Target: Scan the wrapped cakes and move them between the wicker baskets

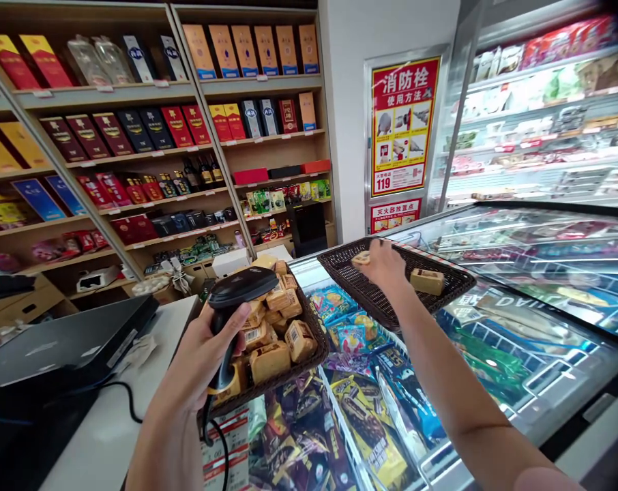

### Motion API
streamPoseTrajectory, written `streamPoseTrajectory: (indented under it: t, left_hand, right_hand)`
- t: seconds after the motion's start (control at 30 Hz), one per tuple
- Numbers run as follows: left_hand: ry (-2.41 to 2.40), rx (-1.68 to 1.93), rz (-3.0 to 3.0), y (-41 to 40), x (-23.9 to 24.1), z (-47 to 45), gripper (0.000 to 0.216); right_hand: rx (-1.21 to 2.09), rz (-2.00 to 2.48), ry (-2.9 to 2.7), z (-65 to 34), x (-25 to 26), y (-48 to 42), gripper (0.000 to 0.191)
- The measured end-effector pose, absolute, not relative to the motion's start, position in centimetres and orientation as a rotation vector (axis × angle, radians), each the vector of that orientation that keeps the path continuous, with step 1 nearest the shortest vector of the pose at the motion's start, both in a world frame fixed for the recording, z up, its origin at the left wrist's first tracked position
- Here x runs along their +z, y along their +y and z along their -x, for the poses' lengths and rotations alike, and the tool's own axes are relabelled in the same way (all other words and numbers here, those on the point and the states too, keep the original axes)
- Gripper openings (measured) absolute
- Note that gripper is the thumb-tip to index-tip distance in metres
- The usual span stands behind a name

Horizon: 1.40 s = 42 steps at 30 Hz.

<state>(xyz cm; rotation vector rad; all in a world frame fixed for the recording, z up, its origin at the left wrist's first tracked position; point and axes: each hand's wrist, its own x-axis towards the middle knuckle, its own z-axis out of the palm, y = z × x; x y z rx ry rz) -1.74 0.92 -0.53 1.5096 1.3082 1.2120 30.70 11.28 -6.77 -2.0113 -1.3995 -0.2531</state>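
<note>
My left hand (199, 361) grips a black barcode scanner (237, 300) by its handle, its head held over a dark wicker basket (316, 334) heaped with several small tan wrapped pastries (271, 358). My right hand (385, 267) reaches forward into a second dark wicker basket (370, 296) on the freezer lid, holding a small tan wrapped pastry (361, 258) at its fingertips. One more wrapped pastry (428, 280) lies in that basket to the right of my hand.
A glass-topped chest freezer (518, 354) full of ice-cream packets runs under both baskets. A white counter (109, 423) with a black register (58, 348) is at left. Wooden shelves (135, 157) of boxed goods stand behind; a chilled display case (544, 116) is at right.
</note>
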Motion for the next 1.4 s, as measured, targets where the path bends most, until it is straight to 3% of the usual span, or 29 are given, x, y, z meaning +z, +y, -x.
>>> streamPoseTrajectory:
  t: [0.23,0.43,0.63,0.73,0.83,1.13,1.4]
  left_hand:
    - [1.363,1.156,-1.533,1.4,-0.6,2.8,0.055]
    - [1.512,1.343,-1.503,1.5,-0.4,4.2,0.051]
    - [1.491,1.294,-1.48,1.0,0.1,4.4,0.053]
    - [1.481,1.262,-1.469,0.6,0.3,3.9,0.055]
    - [1.466,1.27,-1.464,0.5,0.2,3.6,0.056]
    - [1.417,1.253,-1.468,0.8,-0.2,3.5,0.053]
    - [1.407,1.209,-1.461,0.6,0.0,3.0,0.053]
  right_hand:
    - [-0.212,2.002,-1.2,-35.6,-8.5,11.5,0.026]
    - [-0.185,1.856,-1.572,-28.8,-7.1,11.0,0.016]
    - [0.035,1.586,-2.142,-19.3,-8.5,7.8,0.022]
    - [0.186,1.37,-2.454,-18.0,-9.7,6.8,0.04]
    - [0.22,1.23,-2.591,-18.4,-10.7,7.2,0.044]
    - [0.447,1.2,-2.5,-20.3,-9.0,8.6,0.06]
    - [0.854,1.103,-1.853,-22.0,-7.8,10.2,0.068]
